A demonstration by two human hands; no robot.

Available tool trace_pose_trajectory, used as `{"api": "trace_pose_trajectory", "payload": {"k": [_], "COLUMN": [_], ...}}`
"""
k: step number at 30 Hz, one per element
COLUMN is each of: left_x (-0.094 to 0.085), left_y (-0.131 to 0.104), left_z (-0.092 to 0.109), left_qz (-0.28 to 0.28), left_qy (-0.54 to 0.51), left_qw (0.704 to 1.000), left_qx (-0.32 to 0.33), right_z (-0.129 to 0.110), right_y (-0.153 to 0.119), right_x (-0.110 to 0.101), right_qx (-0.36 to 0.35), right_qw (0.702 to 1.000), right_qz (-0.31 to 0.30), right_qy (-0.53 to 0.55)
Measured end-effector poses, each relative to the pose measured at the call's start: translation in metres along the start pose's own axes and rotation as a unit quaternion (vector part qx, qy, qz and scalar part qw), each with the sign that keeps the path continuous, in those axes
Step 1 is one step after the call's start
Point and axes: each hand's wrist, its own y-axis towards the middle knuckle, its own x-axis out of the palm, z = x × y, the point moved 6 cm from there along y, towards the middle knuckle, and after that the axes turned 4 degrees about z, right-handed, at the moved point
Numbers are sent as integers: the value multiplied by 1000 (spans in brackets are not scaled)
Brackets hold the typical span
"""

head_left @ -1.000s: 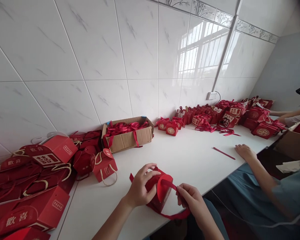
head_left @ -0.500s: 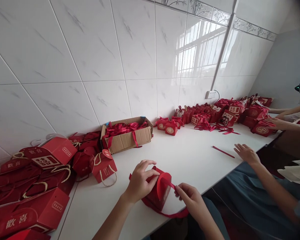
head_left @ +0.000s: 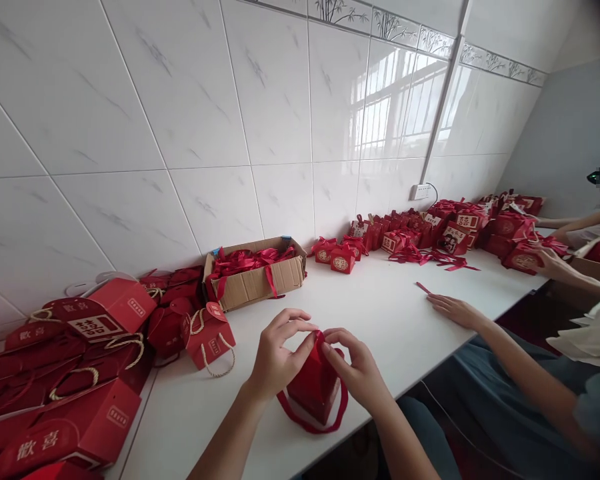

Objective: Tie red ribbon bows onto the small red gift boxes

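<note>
In front of me on the table a small red gift box [head_left: 314,383] stands upright. A red ribbon [head_left: 341,407] hangs in a loop around its near side and lies on the table before it. My left hand [head_left: 283,353] is closed in a pinch at the top of the box, on the ribbon there. From the other side, my right hand [head_left: 356,370] pinches the ribbon at the same spot, its fingertips close to those of my left hand. My fingers partly hide the box's top.
On the white table [head_left: 380,320], an open cardboard box [head_left: 260,279] holds red ribbons. Red boxes with rope handles [head_left: 211,337] pile up at left; several finished-looking red boxes [head_left: 420,227] line the wall. At right, a co-worker's hand [head_left: 450,310] covers a ribbon strip.
My right hand has moved up and left from beside the box to its top, carrying the ribbon end. The co-worker's hand has come down onto the ribbon strip.
</note>
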Motion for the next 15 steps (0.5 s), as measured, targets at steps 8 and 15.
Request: {"api": "trace_pose_trajectory", "payload": {"k": [8, 15], "left_x": [-5, -2], "left_y": [-39, -58], "left_z": [-50, -73], "left_qz": [-138, -92], "left_qy": [42, -11], "left_qw": [980, 981], "left_qx": [-138, -171], "right_z": [-68, -32], "right_y": [-25, 6], "right_x": [-56, -14], "right_qx": [-137, -40], "right_qw": [971, 998], "right_qz": [163, 53], "right_qy": [108, 23]}}
